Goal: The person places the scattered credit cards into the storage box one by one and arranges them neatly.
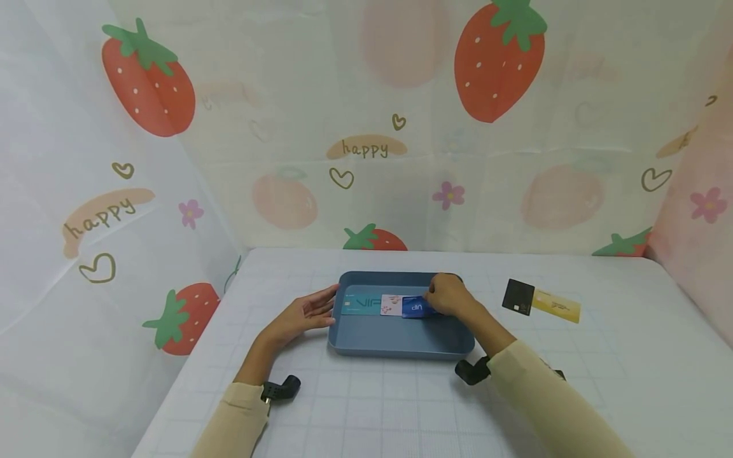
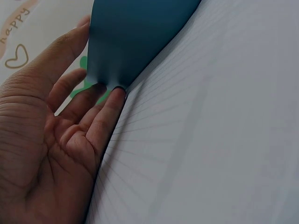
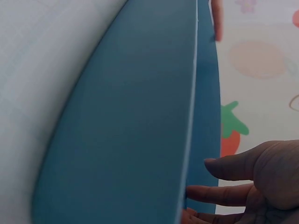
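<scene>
A blue-grey tray point(image 1: 395, 345) lies on the table. Inside it, a row of cards runs left to right: a teal VIP card point(image 1: 362, 305), a white card with a pink floral print point(image 1: 392, 305) and a blue card point(image 1: 413, 307). My right hand point(image 1: 449, 294) reaches over the tray's far right part, fingertips down at the blue card's right end, which it hides. In the right wrist view, its thumb point(image 3: 222, 168) and index finger stand apart with nothing showing between them. My left hand point(image 1: 300, 316) rests its extended fingers against the tray's left side.
Right of the tray, a black card point(image 1: 518, 297) and a gold card point(image 1: 557, 306) lie end to end on the white table point(image 1: 355, 407). A small dark edge point(image 1: 560, 374) shows beside the right sleeve. A strawberry-print curtain point(image 1: 286, 127) stands behind the table.
</scene>
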The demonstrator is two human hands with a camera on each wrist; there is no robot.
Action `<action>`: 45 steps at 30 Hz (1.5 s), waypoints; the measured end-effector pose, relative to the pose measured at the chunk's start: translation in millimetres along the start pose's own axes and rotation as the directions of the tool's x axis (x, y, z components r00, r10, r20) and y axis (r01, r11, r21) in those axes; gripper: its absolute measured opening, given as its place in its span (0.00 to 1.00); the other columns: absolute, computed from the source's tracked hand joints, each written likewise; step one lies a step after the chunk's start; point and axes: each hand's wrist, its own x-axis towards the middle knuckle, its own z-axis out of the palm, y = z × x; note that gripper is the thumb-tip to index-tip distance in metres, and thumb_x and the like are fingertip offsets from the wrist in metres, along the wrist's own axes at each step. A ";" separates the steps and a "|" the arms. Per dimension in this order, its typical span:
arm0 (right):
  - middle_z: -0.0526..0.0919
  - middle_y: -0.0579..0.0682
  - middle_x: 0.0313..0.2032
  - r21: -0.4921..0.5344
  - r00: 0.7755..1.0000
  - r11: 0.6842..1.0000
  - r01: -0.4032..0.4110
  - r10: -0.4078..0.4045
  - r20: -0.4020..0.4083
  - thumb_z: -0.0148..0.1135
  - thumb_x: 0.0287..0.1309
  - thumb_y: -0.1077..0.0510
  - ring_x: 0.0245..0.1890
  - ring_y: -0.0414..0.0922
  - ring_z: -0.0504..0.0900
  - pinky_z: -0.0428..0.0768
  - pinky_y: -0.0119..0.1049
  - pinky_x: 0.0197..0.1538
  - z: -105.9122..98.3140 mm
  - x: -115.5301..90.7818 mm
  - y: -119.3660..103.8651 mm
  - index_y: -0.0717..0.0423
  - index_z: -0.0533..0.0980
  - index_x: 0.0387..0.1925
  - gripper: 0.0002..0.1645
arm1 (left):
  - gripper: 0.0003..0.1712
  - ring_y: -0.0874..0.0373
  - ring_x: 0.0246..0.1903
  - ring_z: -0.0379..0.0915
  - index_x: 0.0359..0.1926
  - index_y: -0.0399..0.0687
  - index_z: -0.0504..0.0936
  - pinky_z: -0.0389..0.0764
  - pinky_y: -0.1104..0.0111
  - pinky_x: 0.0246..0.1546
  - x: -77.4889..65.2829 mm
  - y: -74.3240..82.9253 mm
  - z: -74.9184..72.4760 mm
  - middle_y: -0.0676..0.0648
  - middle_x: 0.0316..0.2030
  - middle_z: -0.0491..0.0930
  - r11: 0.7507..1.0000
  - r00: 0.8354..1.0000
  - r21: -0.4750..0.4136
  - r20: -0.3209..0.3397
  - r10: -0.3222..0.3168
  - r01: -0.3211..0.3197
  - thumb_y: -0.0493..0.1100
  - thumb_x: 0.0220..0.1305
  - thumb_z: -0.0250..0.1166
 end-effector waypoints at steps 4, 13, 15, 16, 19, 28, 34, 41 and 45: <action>0.80 0.54 0.26 -0.007 1.000 1.000 -0.007 0.007 0.001 0.61 0.68 0.59 0.27 0.47 0.77 0.77 0.37 0.30 1.1 0.2 -0.4 0.70 0.83 0.37 0.15 | 0.46 0.48 0.75 0.55 0.79 0.45 0.57 0.66 0.70 0.68 -0.1 1.1 0.5 0.45 0.78 0.56 1.000 1.000 -0.013 -0.006 -0.012 0.011 0.35 0.65 0.70; 0.73 0.49 0.18 -0.026 1.000 1.000 -0.012 0.012 -0.004 0.62 0.68 0.59 0.21 0.43 0.72 0.67 0.33 0.23 1.6 0.8 0.0 0.64 0.81 0.25 0.16 | 0.46 0.48 0.75 0.55 0.79 0.46 0.57 0.67 0.71 0.68 0.7 0.7 1.1 0.45 0.78 0.55 1.000 1.000 -0.024 -0.004 -0.013 0.012 0.35 0.65 0.70; 0.72 0.48 0.17 -0.029 1.000 0.999 -0.021 0.021 -0.002 0.62 0.68 0.59 0.20 0.43 0.71 0.66 0.32 0.22 1.7 0.8 0.1 0.63 0.81 0.25 0.16 | 0.46 0.48 0.75 0.55 0.79 0.45 0.57 0.67 0.71 0.68 0.9 0.5 1.2 0.45 0.78 0.55 1.000 1.000 -0.023 -0.003 -0.011 0.011 0.35 0.65 0.70; 0.72 0.48 0.17 -0.032 1.000 0.999 -0.022 0.022 -0.001 0.61 0.68 0.59 0.19 0.43 0.71 0.66 0.32 0.22 2.0 0.8 0.4 0.63 0.81 0.25 0.16 | 0.46 0.48 0.75 0.55 0.79 0.45 0.57 0.67 0.70 0.68 1.0 0.5 1.3 0.45 0.78 0.55 1.000 1.000 -0.020 -0.001 -0.009 0.009 0.35 0.65 0.70; 0.71 0.48 0.16 -0.037 1.000 0.999 -0.029 0.029 0.001 0.61 0.69 0.59 0.19 0.42 0.70 0.65 0.31 0.21 2.3 0.3 0.5 0.63 0.81 0.24 0.17 | 0.46 0.47 0.75 0.54 0.79 0.44 0.57 0.66 0.70 0.68 1.2 -0.1 1.3 0.44 0.78 0.55 1.000 1.000 -0.016 0.003 0.001 -0.001 0.35 0.66 0.70; 0.80 0.53 0.24 -0.033 1.000 0.999 -0.022 0.022 -0.003 0.61 0.69 0.59 0.24 0.44 0.75 0.78 0.35 0.27 -1.1 -4.9 -0.6 0.68 0.82 0.34 0.14 | 0.46 0.48 0.75 0.55 0.79 0.45 0.57 0.66 0.71 0.68 0.7 1.6 2.3 0.45 0.78 0.55 1.000 1.000 -0.026 -0.003 -0.014 0.014 0.35 0.65 0.71; 0.85 0.64 0.47 -0.062 1.000 0.998 0.006 -0.006 -0.006 0.61 0.70 0.56 0.40 0.52 0.83 0.85 0.52 0.50 -8.9 -14.7 -5.5 0.73 0.80 0.52 0.21 | 0.47 0.47 0.75 0.55 0.79 0.44 0.57 0.66 0.69 0.68 -0.5 3.7 2.6 0.44 0.78 0.55 1.000 1.000 -0.019 -0.004 -0.018 0.018 0.35 0.65 0.70; 0.85 0.62 0.50 -0.068 0.999 0.997 0.046 -0.047 -0.019 0.60 0.71 0.57 0.47 0.56 0.84 0.84 0.54 0.50 -16.6 -28.8 -9.3 0.69 0.80 0.54 0.20 | 0.47 0.48 0.75 0.55 0.79 0.44 0.56 0.66 0.70 0.68 -1.1 2.8 1.6 0.44 0.78 0.55 1.000 1.000 -0.010 -0.002 -0.014 0.014 0.35 0.65 0.70; 0.86 0.59 0.45 -0.050 0.998 0.997 0.053 -0.054 -0.027 0.61 0.70 0.56 0.42 0.52 0.85 0.85 0.51 0.45 -21.0 -36.0 -8.0 0.67 0.80 0.55 0.20 | 0.46 0.47 0.75 0.54 0.79 0.44 0.56 0.67 0.71 0.68 -0.4 2.0 0.9 0.44 0.78 0.55 1.000 1.000 -0.012 0.003 -0.004 0.004 0.35 0.66 0.70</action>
